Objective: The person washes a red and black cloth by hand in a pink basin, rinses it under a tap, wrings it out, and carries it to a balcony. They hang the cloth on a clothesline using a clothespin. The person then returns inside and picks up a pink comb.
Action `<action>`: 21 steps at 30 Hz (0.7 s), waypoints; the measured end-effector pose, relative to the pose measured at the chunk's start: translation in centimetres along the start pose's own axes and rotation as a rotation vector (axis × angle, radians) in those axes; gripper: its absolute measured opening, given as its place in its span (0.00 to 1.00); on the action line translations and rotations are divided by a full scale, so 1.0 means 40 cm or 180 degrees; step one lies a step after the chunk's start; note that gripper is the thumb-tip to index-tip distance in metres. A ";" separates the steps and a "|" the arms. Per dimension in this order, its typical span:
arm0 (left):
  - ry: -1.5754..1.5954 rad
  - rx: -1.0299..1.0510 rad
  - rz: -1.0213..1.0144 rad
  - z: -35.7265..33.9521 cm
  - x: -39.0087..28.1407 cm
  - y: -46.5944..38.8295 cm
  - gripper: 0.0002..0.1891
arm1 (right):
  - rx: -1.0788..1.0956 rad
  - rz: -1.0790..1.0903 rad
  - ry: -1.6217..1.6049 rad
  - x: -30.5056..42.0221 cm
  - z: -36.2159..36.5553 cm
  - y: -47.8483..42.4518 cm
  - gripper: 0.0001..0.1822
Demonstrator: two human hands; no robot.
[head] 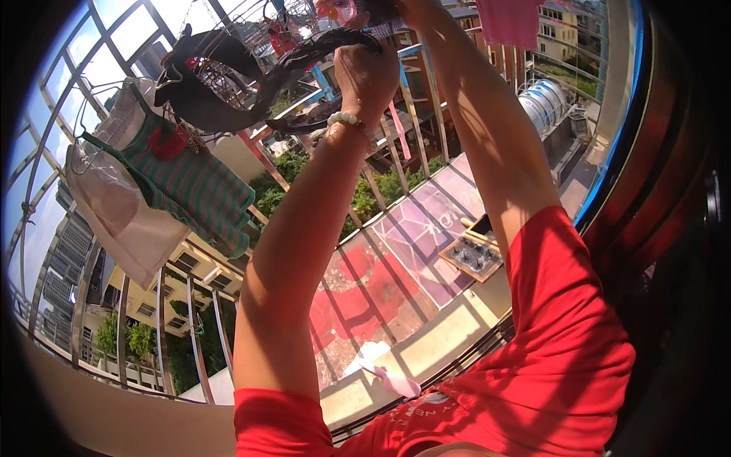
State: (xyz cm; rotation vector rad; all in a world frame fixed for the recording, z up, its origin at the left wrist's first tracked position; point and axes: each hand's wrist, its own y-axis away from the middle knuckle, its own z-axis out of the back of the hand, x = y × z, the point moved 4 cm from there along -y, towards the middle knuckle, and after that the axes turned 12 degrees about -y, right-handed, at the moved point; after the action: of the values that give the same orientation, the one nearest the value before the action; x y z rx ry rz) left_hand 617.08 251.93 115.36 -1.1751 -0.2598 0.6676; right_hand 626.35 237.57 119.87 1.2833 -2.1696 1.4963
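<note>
Both arms reach up to the top of the view. My left hand (366, 71), with a beaded bracelet at the wrist, is closed around a dark, twisted cloth item (297, 60) that looks like a garment. Just right of it, my right hand (416, 12) is partly cut off by the top edge, beside a dark checked cloth (384, 17); its fingers are hidden. Black bra-like garments (200, 108) hang to the left among wire hangers. Lower left, a green striped tank top (185, 165) and a pale garment (123, 211) are on hangers.
Metal window bars (197, 337) surround the laundry. A pink garment (510, 21) hangs at the upper right. Below are a painted mat (371, 285), a wooden-framed tray (471, 257), a pink-and-white object (397, 383) and the sill. A glass pane's blue edge (611, 165) curves at the right.
</note>
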 end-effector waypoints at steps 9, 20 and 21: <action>0.0053 -0.0239 0.0188 -0.011 0.096 -0.108 0.12 | 0.0310 0.0042 0.0144 -0.071 -0.015 -0.034 0.10; 0.1866 0.0585 0.1536 0.080 0.096 -0.089 0.10 | 0.0851 0.0603 0.1320 -0.047 -0.045 -0.022 0.11; 0.1875 0.0410 0.1473 0.097 0.079 -0.085 0.10 | 0.0926 0.0637 0.1412 -0.050 -0.049 -0.018 0.11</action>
State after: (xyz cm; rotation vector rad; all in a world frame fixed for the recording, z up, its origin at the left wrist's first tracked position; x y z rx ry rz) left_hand 618.70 256.06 119.49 -1.2632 0.5589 0.6909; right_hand 627.52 240.22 120.05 0.7166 -1.8793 2.0079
